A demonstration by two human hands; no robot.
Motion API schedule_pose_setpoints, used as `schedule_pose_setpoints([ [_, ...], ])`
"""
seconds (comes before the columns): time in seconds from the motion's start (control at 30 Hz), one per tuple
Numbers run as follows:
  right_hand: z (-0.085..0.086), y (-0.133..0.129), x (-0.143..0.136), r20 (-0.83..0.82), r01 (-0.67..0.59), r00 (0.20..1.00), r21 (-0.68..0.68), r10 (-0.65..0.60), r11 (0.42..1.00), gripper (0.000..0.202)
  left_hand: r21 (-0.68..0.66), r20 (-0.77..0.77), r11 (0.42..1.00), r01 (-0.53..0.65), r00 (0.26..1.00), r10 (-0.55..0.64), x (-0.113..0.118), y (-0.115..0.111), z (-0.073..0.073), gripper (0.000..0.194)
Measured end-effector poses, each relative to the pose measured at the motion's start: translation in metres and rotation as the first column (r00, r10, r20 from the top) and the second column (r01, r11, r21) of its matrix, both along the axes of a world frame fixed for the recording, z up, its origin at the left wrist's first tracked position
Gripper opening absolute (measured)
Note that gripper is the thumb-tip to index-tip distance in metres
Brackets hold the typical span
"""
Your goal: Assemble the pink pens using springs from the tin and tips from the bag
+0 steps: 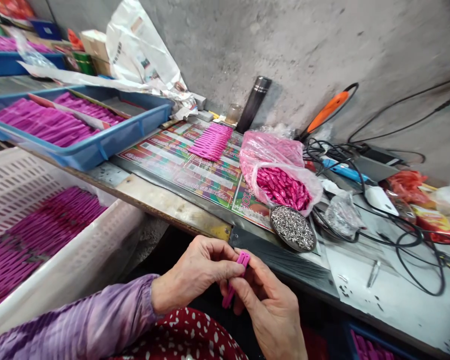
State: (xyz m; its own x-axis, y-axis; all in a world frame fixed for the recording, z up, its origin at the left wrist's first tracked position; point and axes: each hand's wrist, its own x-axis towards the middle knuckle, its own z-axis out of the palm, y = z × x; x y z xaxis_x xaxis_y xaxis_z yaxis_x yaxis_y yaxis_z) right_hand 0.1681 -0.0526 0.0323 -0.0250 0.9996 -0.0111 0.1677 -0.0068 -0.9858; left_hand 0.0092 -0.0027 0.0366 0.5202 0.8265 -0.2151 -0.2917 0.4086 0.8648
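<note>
Between my two hands, close to the bench's front edge, is a slim pink plastic piece (243, 258) with a slot near its upper end. My left hand (200, 270) pinches it from the left with thumb and fingers. From the other side, my right hand (270, 305) also grips it, thumb across its middle; the fingers behind are partly hidden. On the bench beyond lies a neat row of similar pink pieces (212, 141). To its right, an open plastic bag (272, 150) holds glossy magenta parts (283, 187). A round dish (310, 246) of small metal pins (292, 226) stands before it.
A blue tray (116, 137) of pink pieces is at left, above a white perforated crate (108, 235) of more. Black cables (401, 240) tangle at right. A dark cylinder (253, 104) and an orange-handled tool (328, 111) lean on the wall. Another blue bin (350, 340) sits below.
</note>
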Motion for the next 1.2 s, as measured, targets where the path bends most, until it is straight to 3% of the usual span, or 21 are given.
schedule_pose_setpoints([
  [0.33,0.015,0.013,0.000,0.042,0.024,0.999,0.067,-0.027,0.997,0.036,0.014,0.038,1.000,0.014,0.999,-0.015,0.004,0.012,0.008,0.039],
  [0.6,0.054,0.051,0.014,0.208,-0.006,0.977,0.241,-0.046,0.971,0.030,0.171,0.088,0.985,0.008,0.996,-0.023,0.015,0.048,0.050,0.036],
  [0.83,0.076,0.088,0.020,0.183,-0.005,0.981,0.350,-0.063,0.937,0.022,0.334,0.072,0.942,-0.035,0.997,0.011,0.022,0.080,0.077,0.030],
  [1.0,0.080,0.100,0.022,0.171,-0.019,0.984,0.355,-0.045,0.935,0.025,0.368,0.058,0.929,-0.044,0.998,0.025,0.024,0.092,0.083,0.037],
  [1.2,0.075,0.104,0.025,0.189,-0.016,0.980,0.375,-0.060,0.927,0.022,0.362,0.074,0.930,-0.065,0.996,0.041,0.027,0.097,0.077,0.041],
])
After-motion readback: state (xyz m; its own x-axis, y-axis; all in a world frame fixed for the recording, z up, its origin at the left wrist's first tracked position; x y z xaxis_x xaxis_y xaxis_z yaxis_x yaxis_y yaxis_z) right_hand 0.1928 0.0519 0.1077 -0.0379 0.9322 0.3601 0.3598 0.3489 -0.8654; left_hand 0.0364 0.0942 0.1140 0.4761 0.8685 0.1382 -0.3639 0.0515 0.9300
